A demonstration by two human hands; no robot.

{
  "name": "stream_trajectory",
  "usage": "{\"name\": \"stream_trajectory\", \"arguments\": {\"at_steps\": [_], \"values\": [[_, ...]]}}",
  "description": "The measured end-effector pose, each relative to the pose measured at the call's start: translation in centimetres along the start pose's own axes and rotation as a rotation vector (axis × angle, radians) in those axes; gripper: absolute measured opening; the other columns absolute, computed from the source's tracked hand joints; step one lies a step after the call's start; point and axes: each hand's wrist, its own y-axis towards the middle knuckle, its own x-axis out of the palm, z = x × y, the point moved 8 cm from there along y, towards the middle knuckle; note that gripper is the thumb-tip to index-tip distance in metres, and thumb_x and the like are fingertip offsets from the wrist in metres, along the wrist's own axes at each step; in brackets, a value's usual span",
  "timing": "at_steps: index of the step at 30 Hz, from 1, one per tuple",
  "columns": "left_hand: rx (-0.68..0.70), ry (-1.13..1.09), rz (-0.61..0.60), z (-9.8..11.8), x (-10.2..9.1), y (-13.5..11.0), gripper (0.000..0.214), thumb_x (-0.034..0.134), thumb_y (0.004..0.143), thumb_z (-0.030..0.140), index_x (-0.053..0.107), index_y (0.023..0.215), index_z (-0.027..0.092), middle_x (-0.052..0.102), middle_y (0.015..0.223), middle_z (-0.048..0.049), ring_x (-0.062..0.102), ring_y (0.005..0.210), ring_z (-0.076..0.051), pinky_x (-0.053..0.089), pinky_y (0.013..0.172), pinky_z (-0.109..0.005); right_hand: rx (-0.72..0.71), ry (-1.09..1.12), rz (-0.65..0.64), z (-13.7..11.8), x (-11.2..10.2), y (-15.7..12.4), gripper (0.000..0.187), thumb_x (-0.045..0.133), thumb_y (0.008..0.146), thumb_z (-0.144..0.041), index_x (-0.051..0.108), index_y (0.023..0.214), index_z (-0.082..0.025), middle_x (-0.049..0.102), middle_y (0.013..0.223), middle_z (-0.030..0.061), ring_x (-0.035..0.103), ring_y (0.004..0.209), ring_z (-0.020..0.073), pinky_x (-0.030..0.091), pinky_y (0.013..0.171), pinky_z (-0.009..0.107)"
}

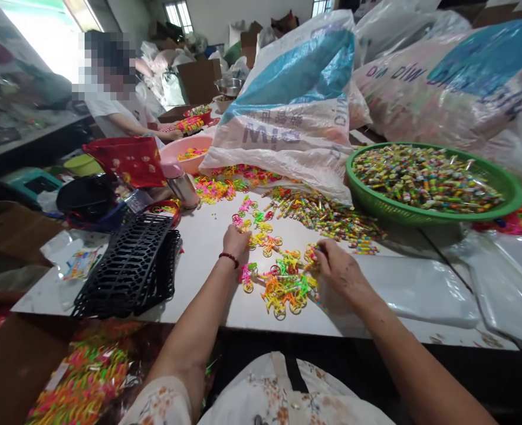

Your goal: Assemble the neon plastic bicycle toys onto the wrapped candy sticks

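Left hand (236, 241) rests fingers-down, loosely closed, on small plastic bicycle toys (282, 283) heaped near centre of the white table (207, 236). Right hand (338, 268) pinches one piece at the heap's right edge. Pieces look light, thin, snag-prone; best gripped by a wheel rim.

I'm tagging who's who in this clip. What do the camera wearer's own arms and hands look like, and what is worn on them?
Both forearms are bare, no gloves. The left hand has a dark red beaded bracelet at the wrist. The right hand wears nothing visible. A light floral short sleeve shows at the left upper arm.
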Motion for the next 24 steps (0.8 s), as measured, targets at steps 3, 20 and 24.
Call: {"name": "stream_trajectory", "arguments": {"at_steps": [3,20,24], "values": [[-0.022,-0.188,0.059,-0.5,-1.2,-0.9,0.031,0.069,0.073,0.033,0.048,0.092,0.021,0.053,0.077,0.0032,0.056,0.065,-0.011,0.045,0.060,-0.023,-0.096,0.224,-0.028,-2.7,0.7,-1.6,0.027,0.041,0.094,-0.031,0.059,0.111,-0.020,0.069,0.097,0.0082,0.064,0.086,0.0216,0.047,0.079,0.034],[-0.099,-0.928,-0.372,3.0,-1.9,-12.7,0.032,0.072,0.081,0.043,0.052,0.083,0.018,0.052,0.067,0.0044,0.048,0.055,-0.007,0.040,0.054,-0.019,-0.052,0.810,-0.175,-9.1,4.9,-2.4,0.024,0.056,0.089,-0.041,0.067,0.096,-0.020,0.067,0.080,0.0010,0.061,0.075,0.0151,0.048,0.069,0.028],[0.054,-0.867,-0.357,3.8,-1.7,-13.7,0.024,0.068,0.085,0.037,0.057,0.097,0.020,0.063,0.090,-0.0003,0.058,0.078,-0.011,0.049,0.073,-0.024,0.014,0.862,-0.166,-8.9,4.9,-2.7,0.028,0.058,0.088,-0.047,0.064,0.096,-0.021,0.065,0.078,0.0004,0.060,0.068,0.0140,0.050,0.065,0.028]]}}
